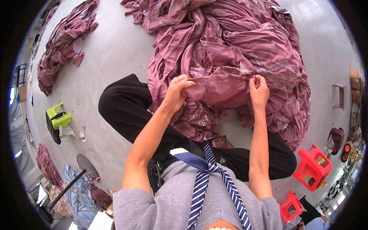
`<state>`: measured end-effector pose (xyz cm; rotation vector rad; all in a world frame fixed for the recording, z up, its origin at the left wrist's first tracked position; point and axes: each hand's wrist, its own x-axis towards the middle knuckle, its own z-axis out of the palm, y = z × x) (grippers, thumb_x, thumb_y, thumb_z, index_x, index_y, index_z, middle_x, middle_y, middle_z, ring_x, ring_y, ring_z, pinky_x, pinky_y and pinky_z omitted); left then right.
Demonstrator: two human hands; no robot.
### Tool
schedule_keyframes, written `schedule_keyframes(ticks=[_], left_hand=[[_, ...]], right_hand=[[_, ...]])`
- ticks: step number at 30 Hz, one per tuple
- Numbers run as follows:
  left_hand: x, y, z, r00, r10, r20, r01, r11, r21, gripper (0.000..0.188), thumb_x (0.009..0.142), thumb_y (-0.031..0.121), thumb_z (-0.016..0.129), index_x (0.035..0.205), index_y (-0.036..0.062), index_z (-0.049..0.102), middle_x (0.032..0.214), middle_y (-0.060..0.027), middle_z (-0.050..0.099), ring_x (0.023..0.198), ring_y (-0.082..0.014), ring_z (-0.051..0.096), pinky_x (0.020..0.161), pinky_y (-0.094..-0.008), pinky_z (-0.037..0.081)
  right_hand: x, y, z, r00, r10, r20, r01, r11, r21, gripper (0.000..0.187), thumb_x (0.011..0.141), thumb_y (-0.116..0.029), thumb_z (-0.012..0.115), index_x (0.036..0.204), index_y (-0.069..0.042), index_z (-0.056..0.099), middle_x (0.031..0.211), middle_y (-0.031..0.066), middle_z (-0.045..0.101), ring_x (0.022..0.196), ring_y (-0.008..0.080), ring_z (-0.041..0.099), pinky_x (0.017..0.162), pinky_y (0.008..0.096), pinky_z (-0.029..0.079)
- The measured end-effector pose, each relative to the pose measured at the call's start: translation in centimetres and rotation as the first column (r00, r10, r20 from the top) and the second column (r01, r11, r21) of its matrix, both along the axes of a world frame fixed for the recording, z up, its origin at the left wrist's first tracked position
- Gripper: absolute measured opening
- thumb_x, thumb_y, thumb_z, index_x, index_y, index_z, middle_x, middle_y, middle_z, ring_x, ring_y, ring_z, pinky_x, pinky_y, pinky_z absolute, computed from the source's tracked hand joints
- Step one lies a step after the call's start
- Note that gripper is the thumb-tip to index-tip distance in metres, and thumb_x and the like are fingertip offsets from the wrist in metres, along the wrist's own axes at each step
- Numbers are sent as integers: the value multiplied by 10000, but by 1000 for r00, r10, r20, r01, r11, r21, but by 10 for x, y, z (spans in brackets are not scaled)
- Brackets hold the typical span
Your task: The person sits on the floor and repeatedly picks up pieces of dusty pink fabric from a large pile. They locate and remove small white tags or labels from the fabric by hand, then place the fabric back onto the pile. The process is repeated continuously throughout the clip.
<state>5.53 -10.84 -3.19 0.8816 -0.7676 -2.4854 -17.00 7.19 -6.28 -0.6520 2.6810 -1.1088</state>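
A large heap of dusty-pink fabric [264,46], with shiny patterned patches in places, lies on the floor before me and reaches between my knees. My left hand [177,92] pinches the left end of a raised strip of this fabric, thumb on top. At the right end of the same strip, my right hand [258,90] grips the edge between thumb and curled fingers. Between both hands the strip hangs slightly slack, its plain pink side showing. The rest of the cloth folds away underneath, so where the strip joins the heap is hidden.
Another pink fabric pile [63,46] lies at the far left. A green stool [59,119] stands left of my knee. Two red stools, a larger one [312,167] and a smaller one [291,207], stand at the right. Blue cloth [80,195] lies at the lower left.
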Motion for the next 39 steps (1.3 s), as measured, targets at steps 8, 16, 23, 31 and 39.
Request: schedule_keyframes(ticks=[8, 16, 23, 31, 39], left_hand=[[-10, 11, 13, 989, -99, 111, 111, 988, -111, 221, 803, 42, 619, 643, 113, 484, 679, 28, 564, 578, -37, 472, 532, -193, 363], [-13, 24, 20, 983, -129, 128, 140, 986, -86, 188, 797, 44, 609, 661, 109, 496, 692, 32, 566, 615, -25, 474, 568, -172, 358], [-12, 25, 25, 992, -95, 77, 98, 995, -29, 168, 799, 30, 598, 673, 106, 518, 736, 22, 579, 685, -45, 515, 650, -192, 400], [-10, 25, 32, 997, -51, 55, 50, 998, 24, 174, 792, 23, 596, 667, 103, 507, 742, 17, 578, 706, -59, 528, 665, -200, 415], [-11, 30, 31, 990, -104, 98, 111, 991, -70, 197, 796, 40, 606, 650, 111, 493, 714, 15, 579, 665, -42, 509, 631, -185, 395]], right_hand=[[80, -45, 81, 794, 570, -211, -601, 683, -415, 307, 632, -32, 761, 903, -37, 616, 813, 38, 579, 687, 145, 548, 601, 252, 447], [84, -40, 61, 871, 478, -114, -481, 782, -395, 173, 710, -32, 712, 846, -34, 605, 720, 39, 563, 630, 139, 531, 565, 242, 425], [89, -36, 70, 785, 406, 467, -65, 805, -590, 153, 849, -120, 643, 822, 11, 568, 708, -34, 549, 627, 21, 453, 557, 171, 375], [85, -5, 77, 916, 401, 28, -375, 877, -299, 227, 837, -183, 648, 950, -12, 548, 736, 91, 588, 595, 167, 582, 562, 239, 450], [91, -10, 78, 897, 439, -52, -435, 854, -285, 234, 812, -156, 688, 931, 5, 568, 744, 62, 603, 652, 95, 590, 591, 227, 483]])
